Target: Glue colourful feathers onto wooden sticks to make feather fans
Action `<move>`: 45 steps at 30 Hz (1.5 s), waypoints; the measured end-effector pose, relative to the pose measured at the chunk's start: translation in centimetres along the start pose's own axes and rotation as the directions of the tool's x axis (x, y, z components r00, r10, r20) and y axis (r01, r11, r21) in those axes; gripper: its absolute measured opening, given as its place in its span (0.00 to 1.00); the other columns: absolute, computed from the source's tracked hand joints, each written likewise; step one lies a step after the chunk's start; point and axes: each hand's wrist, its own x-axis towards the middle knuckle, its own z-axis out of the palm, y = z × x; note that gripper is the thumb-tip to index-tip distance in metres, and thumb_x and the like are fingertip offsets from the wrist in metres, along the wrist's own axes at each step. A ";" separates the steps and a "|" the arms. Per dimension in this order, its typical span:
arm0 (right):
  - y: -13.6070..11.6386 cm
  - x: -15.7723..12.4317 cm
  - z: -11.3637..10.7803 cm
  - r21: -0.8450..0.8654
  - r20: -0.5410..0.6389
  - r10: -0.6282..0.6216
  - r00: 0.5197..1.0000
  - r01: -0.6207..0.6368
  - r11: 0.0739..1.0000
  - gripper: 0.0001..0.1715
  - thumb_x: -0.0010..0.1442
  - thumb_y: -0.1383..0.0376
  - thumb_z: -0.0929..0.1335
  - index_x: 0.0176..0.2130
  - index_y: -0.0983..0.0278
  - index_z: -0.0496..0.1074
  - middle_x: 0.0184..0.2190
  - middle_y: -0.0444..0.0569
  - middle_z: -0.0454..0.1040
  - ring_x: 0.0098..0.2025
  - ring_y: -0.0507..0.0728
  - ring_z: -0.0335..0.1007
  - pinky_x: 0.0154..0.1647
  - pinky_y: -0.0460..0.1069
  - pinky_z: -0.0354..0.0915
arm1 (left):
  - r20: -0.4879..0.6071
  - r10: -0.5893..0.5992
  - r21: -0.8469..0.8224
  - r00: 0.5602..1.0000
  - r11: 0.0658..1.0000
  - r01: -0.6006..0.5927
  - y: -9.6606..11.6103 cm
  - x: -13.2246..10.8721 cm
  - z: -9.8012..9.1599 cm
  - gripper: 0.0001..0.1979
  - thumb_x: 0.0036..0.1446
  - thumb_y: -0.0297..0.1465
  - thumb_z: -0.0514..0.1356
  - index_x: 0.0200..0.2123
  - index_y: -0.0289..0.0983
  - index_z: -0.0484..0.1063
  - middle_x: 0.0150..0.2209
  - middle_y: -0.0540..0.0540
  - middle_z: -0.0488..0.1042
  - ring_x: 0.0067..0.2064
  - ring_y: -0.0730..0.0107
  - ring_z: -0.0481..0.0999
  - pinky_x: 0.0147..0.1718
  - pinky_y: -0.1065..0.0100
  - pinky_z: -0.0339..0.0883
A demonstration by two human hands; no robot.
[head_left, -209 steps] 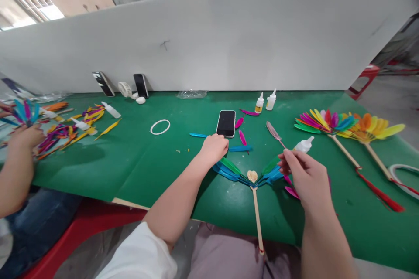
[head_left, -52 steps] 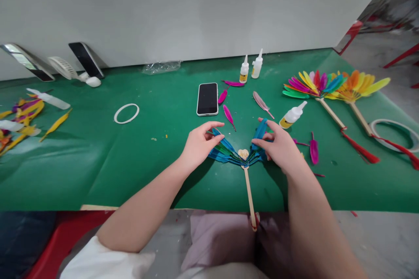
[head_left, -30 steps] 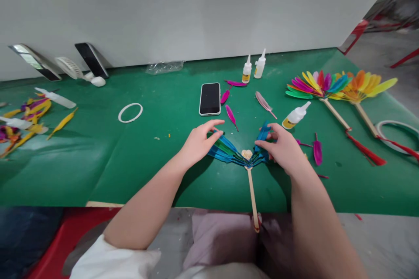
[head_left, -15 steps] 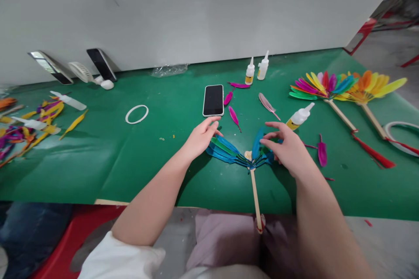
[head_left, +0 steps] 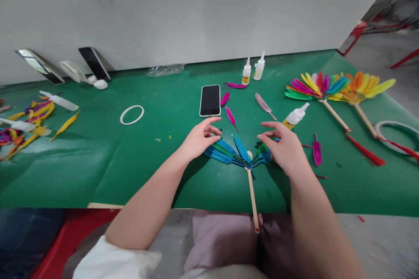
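Observation:
A fan of blue and green feathers (head_left: 221,151) spreads from a wooden stick (head_left: 252,198) whose lower end sticks out past the table's front edge. My left hand (head_left: 202,138) is at the tips of the left feathers, its fingers apart and its thumb touching or just above them. One blue feather (head_left: 241,148) stands near the middle, leaning left, with no hand on it. Beside the right feathers is my right hand (head_left: 282,143), thumb and fingers apart with nothing visible between them. It partly covers those feathers.
A phone (head_left: 210,101), magenta feathers (head_left: 231,116) and glue bottles (head_left: 246,72) lie or stand beyond my hands. Another glue bottle (head_left: 296,116) tilts by my right hand. Two colourful fans (head_left: 334,113) are at the right; a white ring (head_left: 132,114) and loose feathers (head_left: 42,113) at the left.
The upright blue feather, earlier at my right hand's fingertips, has moved left and now leans free of them. My right hand's fingers have come off it. The view has shifted slightly.

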 end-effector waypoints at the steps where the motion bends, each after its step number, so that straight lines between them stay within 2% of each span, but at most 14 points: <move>1: -0.2 -0.1 0.3 -0.044 0.033 -0.019 0.999 0.021 0.999 0.20 0.51 0.61 0.67 0.46 0.58 0.68 0.30 0.43 0.73 0.19 0.48 0.60 0.21 0.46 0.59 | -0.004 0.000 -0.001 1.000 1.000 0.000 0.0 0.0 0.0 0.28 0.48 0.23 0.60 0.53 0.38 0.62 0.34 0.48 0.73 0.28 0.77 0.69 0.31 0.70 0.63; 5: -1.0 -0.8 1.7 -0.187 0.135 -0.094 0.986 0.119 0.975 0.22 0.51 0.61 0.68 0.47 0.58 0.67 0.30 0.44 0.74 0.26 0.52 0.65 0.28 0.48 0.60 | -0.032 0.007 -0.014 0.999 1.000 -0.007 0.1 0.2 0.0 0.27 0.47 0.22 0.60 0.53 0.37 0.63 0.33 0.49 0.73 0.27 0.78 0.68 0.30 0.71 0.62; 11: -1.2 -1.1 3.0 -0.296 0.221 -0.078 0.972 0.143 0.944 0.26 0.51 0.63 0.68 0.51 0.56 0.65 0.29 0.43 0.73 0.29 0.54 0.68 0.26 0.47 0.58 | -0.035 0.025 -0.013 0.999 1.000 -0.025 0.0 0.2 -0.1 0.27 0.48 0.21 0.59 0.53 0.37 0.62 0.33 0.49 0.73 0.29 0.77 0.70 0.31 0.71 0.63; 19: -1.1 -1.0 3.1 -0.221 0.234 -0.071 0.970 0.124 0.967 0.26 0.52 0.67 0.66 0.51 0.55 0.64 0.26 0.40 0.71 0.27 0.52 0.67 0.29 0.47 0.61 | -0.014 0.037 0.000 0.999 0.999 -0.037 -0.1 0.2 -0.2 0.27 0.48 0.21 0.59 0.53 0.38 0.63 0.32 0.49 0.73 0.31 0.75 0.71 0.33 0.69 0.64; 24: -1.2 -1.0 3.0 -0.239 0.269 -0.058 0.961 0.125 0.963 0.26 0.52 0.66 0.67 0.51 0.55 0.65 0.28 0.42 0.72 0.27 0.52 0.67 0.27 0.47 0.60 | -0.007 0.029 0.000 1.000 1.000 -0.029 0.1 0.1 -0.2 0.27 0.49 0.21 0.59 0.53 0.38 0.63 0.32 0.49 0.72 0.32 0.75 0.71 0.34 0.69 0.64; 28: -1.1 -1.0 3.1 -0.237 0.275 -0.073 0.959 0.141 0.961 0.25 0.51 0.69 0.66 0.49 0.56 0.67 0.27 0.41 0.72 0.27 0.52 0.66 0.27 0.47 0.60 | 0.008 0.035 -0.004 0.999 0.999 -0.035 -0.1 0.1 -0.1 0.27 0.49 0.21 0.59 0.53 0.38 0.63 0.33 0.48 0.73 0.33 0.74 0.72 0.35 0.68 0.65; 31: -1.1 -0.9 3.0 -0.142 0.236 -0.073 0.969 0.109 0.984 0.24 0.51 0.70 0.66 0.49 0.57 0.68 0.26 0.40 0.71 0.24 0.50 0.64 0.29 0.47 0.62 | 0.011 0.037 -0.009 0.999 0.999 -0.037 -0.2 0.1 0.0 0.26 0.49 0.21 0.59 0.53 0.39 0.63 0.33 0.48 0.73 0.33 0.74 0.72 0.35 0.68 0.66; 34: -1.4 -0.8 2.6 0.044 0.195 -0.057 0.979 0.050 0.998 0.23 0.49 0.68 0.67 0.47 0.59 0.69 0.25 0.40 0.69 0.22 0.48 0.61 0.26 0.47 0.62 | 0.008 0.045 -0.042 0.999 0.998 -0.045 0.0 0.1 -0.3 0.26 0.48 0.21 0.60 0.52 0.38 0.64 0.32 0.48 0.73 0.32 0.74 0.72 0.35 0.68 0.66; 36: -1.7 -0.9 2.4 0.202 0.200 -0.032 0.979 -0.009 0.979 0.24 0.49 0.65 0.68 0.48 0.61 0.69 0.24 0.41 0.68 0.21 0.48 0.60 0.21 0.45 0.61 | -0.026 0.060 -0.093 0.998 0.994 -0.062 0.1 0.1 -0.9 0.26 0.48 0.22 0.61 0.52 0.37 0.64 0.32 0.48 0.74 0.32 0.74 0.73 0.35 0.68 0.66; 38: -2.1 -1.0 2.2 0.315 0.217 -0.013 0.976 -0.058 0.947 0.26 0.48 0.63 0.69 0.48 0.63 0.67 0.24 0.41 0.67 0.22 0.49 0.61 0.17 0.44 0.61 | -0.138 0.077 -0.134 0.987 0.986 -0.096 0.2 0.2 -1.8 0.26 0.48 0.22 0.61 0.52 0.36 0.65 0.33 0.47 0.75 0.34 0.73 0.73 0.37 0.68 0.67; 41: -2.6 -1.2 2.1 0.382 0.263 -0.008 0.965 -0.097 0.919 0.27 0.48 0.63 0.69 0.48 0.64 0.66 0.25 0.42 0.66 0.22 0.48 0.62 0.15 0.43 0.62 | -0.387 0.085 -0.087 0.918 0.988 -0.129 -0.1 0.5 -3.4 0.23 0.48 0.23 0.61 0.50 0.35 0.67 0.33 0.46 0.75 0.36 0.73 0.74 0.41 0.67 0.66; 42: -2.7 -1.2 2.2 0.390 0.281 -0.010 0.960 -0.105 0.915 0.26 0.48 0.64 0.69 0.48 0.64 0.66 0.25 0.41 0.65 0.22 0.48 0.62 0.15 0.43 0.62 | -0.430 0.082 -0.055 0.899 0.992 -0.116 -0.3 0.6 -3.8 0.23 0.48 0.23 0.61 0.49 0.35 0.67 0.33 0.46 0.75 0.35 0.72 0.74 0.40 0.66 0.67; 45: -2.8 -1.0 2.6 0.381 0.344 -0.008 0.939 -0.132 0.915 0.25 0.49 0.65 0.69 0.48 0.63 0.65 0.25 0.41 0.64 0.22 0.48 0.63 0.15 0.42 0.62 | -0.384 0.071 0.077 0.921 0.996 -0.045 -0.8 0.9 -4.3 0.19 0.49 0.22 0.60 0.46 0.35 0.70 0.33 0.46 0.75 0.35 0.70 0.74 0.40 0.64 0.67</move>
